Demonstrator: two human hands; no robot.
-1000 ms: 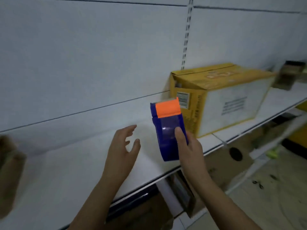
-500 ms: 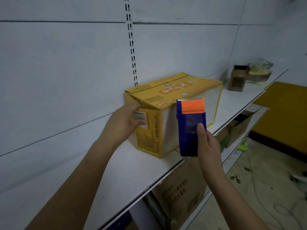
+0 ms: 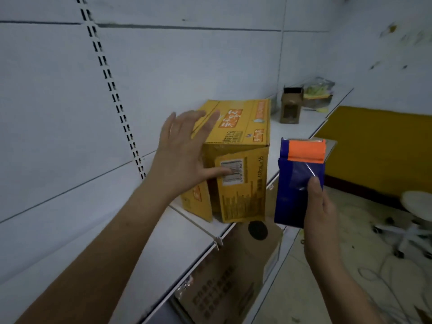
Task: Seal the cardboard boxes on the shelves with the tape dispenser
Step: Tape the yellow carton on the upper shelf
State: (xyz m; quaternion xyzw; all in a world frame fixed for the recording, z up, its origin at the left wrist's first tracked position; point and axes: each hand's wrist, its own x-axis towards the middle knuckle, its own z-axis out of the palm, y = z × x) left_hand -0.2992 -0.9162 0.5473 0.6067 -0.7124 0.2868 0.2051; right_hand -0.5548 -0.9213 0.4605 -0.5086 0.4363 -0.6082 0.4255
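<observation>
Head view: the yellow cardboard box (image 3: pixel 236 146) stands on the shelf (image 3: pixel 145 249) close to its front edge, and its near end now faces me where half a second ago I saw it corner-on. That end is not sealed: its side flaps stand ajar with a dark gap between them. My left hand (image 3: pixel 184 157), which had been wrapped over the box's near top corner, is now spread flat with straight fingers, the fingertips over the top and the thumb lying on the barcode flap; it presses rather than clasps. My right hand (image 3: pixel 320 206) grips the blue tape dispenser (image 3: pixel 299 183), orange roller uppermost, just beside the box's right side and out past the shelf's front edge, not touching the carton. No tape is on the box yet.

Judgement: the box has been turned for access, and the flaps want closing before taping starts.

Further along the shelf stands a small brown carton (image 3: pixel 291 108). A larger brown box (image 3: pixel 233 277) sits below the shelf.
</observation>
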